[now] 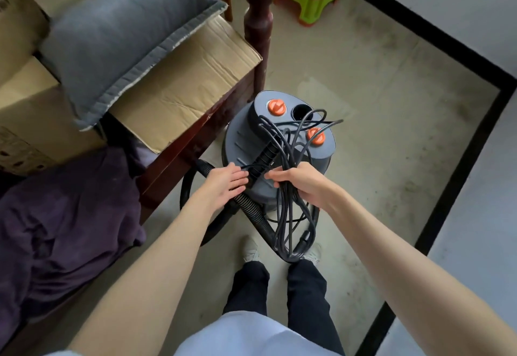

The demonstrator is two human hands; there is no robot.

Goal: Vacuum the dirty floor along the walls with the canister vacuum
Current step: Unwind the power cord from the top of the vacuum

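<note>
Right hand grips limp, tangle-prone power cord; left hand flat, fingers open by ribbed handle. Canister vacuum, frame centre, looks bulky: lift there.

Right hand grips cord above canister vacuum.

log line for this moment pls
stage: unwinding cord | right hand: grip on bundled power cord | left hand: open, on hose by canister vacuum | vacuuming: not started
</note>
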